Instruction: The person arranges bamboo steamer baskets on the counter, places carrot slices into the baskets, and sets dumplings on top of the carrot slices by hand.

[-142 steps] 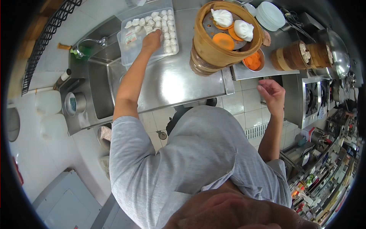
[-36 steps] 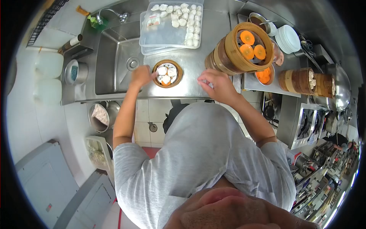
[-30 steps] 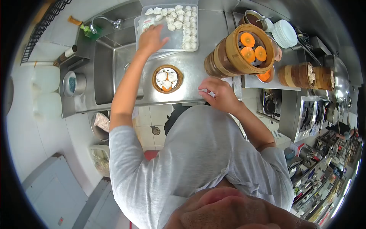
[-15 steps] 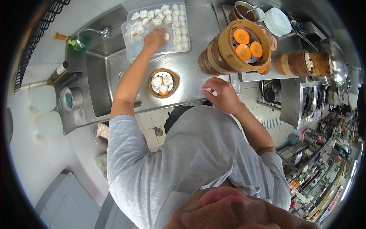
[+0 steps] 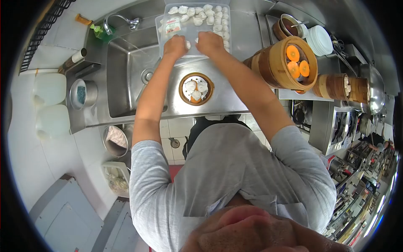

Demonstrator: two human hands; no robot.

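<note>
My left hand (image 5: 175, 46) is curled over the near side of a plastic tub (image 5: 189, 30), with a white dumpling (image 5: 187, 44) at its fingertips. Opposite it, my right hand (image 5: 210, 43) is also closed; a small white bit shows at its fingers, too hidden to name. Pleated white dumplings (image 5: 207, 15) fill the tub's far side and right side, and a printed label (image 5: 172, 26) lies at its left. Below my hands on the counter sits a small round bamboo steamer (image 5: 182, 90), holding white dumplings (image 5: 191, 86) and orange slices.
A tall stack of bamboo steamers (image 5: 268, 63) with orange slices (image 5: 293, 53) stands right of my right forearm. Beyond are white plates (image 5: 319, 40) and a bowl of dark sauce (image 5: 291, 25). A steel sink (image 5: 126, 94) is at left, more steamers (image 5: 331, 86) at far right.
My right hand has moved from beside the steamer stack up to the tub, near my left hand. The view has shifted, so the counter things appear further right.
</note>
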